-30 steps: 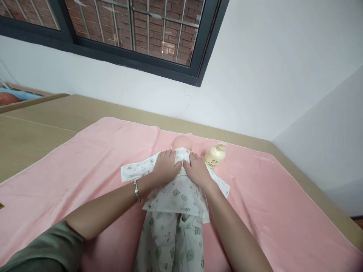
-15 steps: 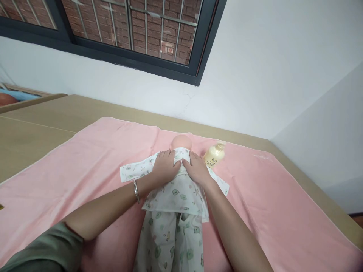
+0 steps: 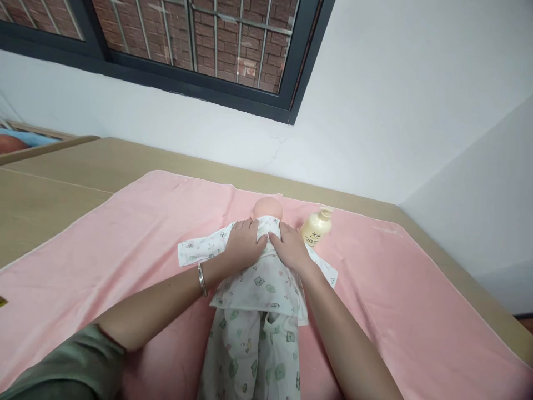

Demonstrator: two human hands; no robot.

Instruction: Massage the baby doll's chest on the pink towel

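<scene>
At the frame's centre, the left hand [image 3: 245, 244] and right hand [image 3: 292, 249] rest palm-down on the printed top [image 3: 258, 286] over the doll [image 3: 267, 208], thumbs just apart, clamping nothing. Light, equal pressure from 2 palms seems best.

Head view: slight change of camera aim, shared by the whole scene.
Window frame [image 3: 200, 86], doll's head [image 3: 267, 207], patterned top [image 3: 260, 286] and pump bottle [image 3: 317, 226] all sit a touch higher than one second ago, and a touch further right than half a second ago.
</scene>
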